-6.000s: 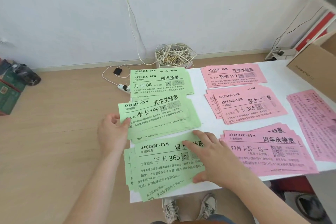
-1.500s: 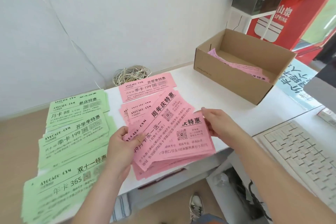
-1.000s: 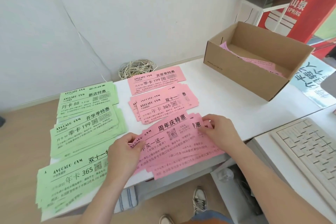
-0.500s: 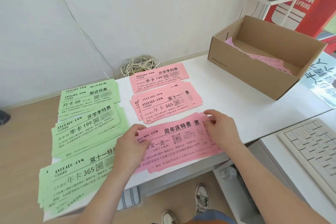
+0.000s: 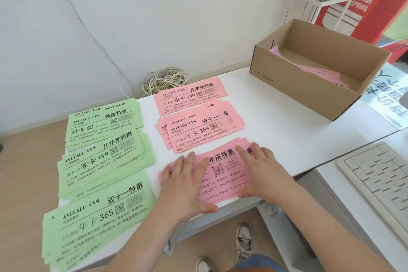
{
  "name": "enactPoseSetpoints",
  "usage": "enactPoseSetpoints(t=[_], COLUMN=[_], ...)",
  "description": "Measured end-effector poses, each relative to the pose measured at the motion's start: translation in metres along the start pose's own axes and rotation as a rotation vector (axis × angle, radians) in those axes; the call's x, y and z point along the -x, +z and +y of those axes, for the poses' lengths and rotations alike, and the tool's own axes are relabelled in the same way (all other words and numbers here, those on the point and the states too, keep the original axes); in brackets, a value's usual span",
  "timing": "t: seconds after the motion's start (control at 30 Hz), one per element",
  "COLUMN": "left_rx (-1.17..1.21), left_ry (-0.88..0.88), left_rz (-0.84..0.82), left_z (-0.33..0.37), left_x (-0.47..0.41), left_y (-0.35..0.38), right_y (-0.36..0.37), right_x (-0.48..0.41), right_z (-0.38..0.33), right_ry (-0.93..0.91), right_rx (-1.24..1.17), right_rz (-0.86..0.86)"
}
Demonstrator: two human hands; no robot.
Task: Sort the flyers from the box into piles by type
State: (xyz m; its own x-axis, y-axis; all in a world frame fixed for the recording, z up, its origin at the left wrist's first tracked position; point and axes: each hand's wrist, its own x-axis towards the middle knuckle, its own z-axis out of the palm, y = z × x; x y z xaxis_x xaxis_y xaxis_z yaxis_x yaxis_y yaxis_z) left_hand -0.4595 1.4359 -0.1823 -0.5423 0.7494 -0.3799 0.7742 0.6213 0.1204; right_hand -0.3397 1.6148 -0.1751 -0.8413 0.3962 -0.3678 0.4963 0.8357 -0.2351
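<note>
The left hand (image 5: 185, 187) lies flat, fingers straight and spread, palm down on the left half of the nearest pink pile (image 5: 223, 170). Its thumb reaches past the pile's front edge at the table's rim. The right hand (image 5: 262, 172) lies flat too, fingers straight, on the right end of the same pile, with its thumb at the pile's front right corner. Neither hand grips anything; both press on the paper. Between the two hands the top flyer's print and QR code show.

Just behind this pile lies a second pink pile (image 5: 203, 130), loosely fanned, and behind that a third pink pile (image 5: 189, 97) near the table's back edge. To the left of the left hand run three green piles: the near green pile (image 5: 97, 216) hangs over the table's front left corner, the middle green pile (image 5: 103, 161) lies behind it, and the far green pile (image 5: 103, 121) behind that.

On the white table (image 5: 276, 130), well to the right and behind the hands, stands the open cardboard box (image 5: 298, 93) with loose pink flyers (image 5: 320, 70) inside. A keyboard (image 5: 379, 181) sits on a lower surface at the right. A coil of cable (image 5: 164, 79) lies on the floor by the wall.
</note>
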Motion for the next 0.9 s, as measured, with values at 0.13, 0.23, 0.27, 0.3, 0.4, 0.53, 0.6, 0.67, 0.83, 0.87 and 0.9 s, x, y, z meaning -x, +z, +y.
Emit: enactPoseSetpoints(t=[0.13,0.23,0.27,0.3,0.4,0.53,0.6,0.67,0.83,0.87,0.9], left_rx=[-0.084,-0.103,-0.108,-0.107,-0.099,-0.066,0.005,0.104,0.244,0.247,0.248], left_ry=[0.032,0.059,0.061,0.057,0.054,0.084,0.123,0.2,0.341,0.363,0.387], left_rz=[0.078,0.089,0.085,0.084,0.087,0.122,0.226,0.414,0.733,0.753,0.759], left_z=[0.004,0.007,0.007,0.007,0.006,0.008,0.009,0.011,0.048,0.058,0.07], left_x=[-0.001,-0.002,-0.002,-0.002,-0.002,0.0,-0.007,-0.02,-0.076,-0.09,-0.105], left_y=[-0.004,-0.005,-0.005,-0.005,-0.006,-0.015,-0.026,-0.044,-0.108,-0.121,-0.132], right_y=[-0.002,-0.004,-0.004,-0.003,-0.001,-0.007,-0.025,-0.053,-0.122,-0.131,-0.138], right_x=[-0.001,0.002,0.003,0.005,0.009,0.018,0.023,0.026,0.018,0.012,0.005], right_z=[-0.001,0.001,0.001,0.001,0.004,0.013,0.024,0.039,0.099,0.114,0.128], right_ry=[-0.022,-0.041,-0.044,-0.044,-0.05,-0.049,-0.012,0.03,0.123,0.148,0.171], right_rx=[0.009,-0.005,-0.004,-0.003,-0.035,-0.071,-0.068,-0.046,0.039,0.038,0.041], right_rz=[-0.015,0.009,0.01,0.008,0.011,0.032,0.088,0.178,0.472,0.535,0.579])
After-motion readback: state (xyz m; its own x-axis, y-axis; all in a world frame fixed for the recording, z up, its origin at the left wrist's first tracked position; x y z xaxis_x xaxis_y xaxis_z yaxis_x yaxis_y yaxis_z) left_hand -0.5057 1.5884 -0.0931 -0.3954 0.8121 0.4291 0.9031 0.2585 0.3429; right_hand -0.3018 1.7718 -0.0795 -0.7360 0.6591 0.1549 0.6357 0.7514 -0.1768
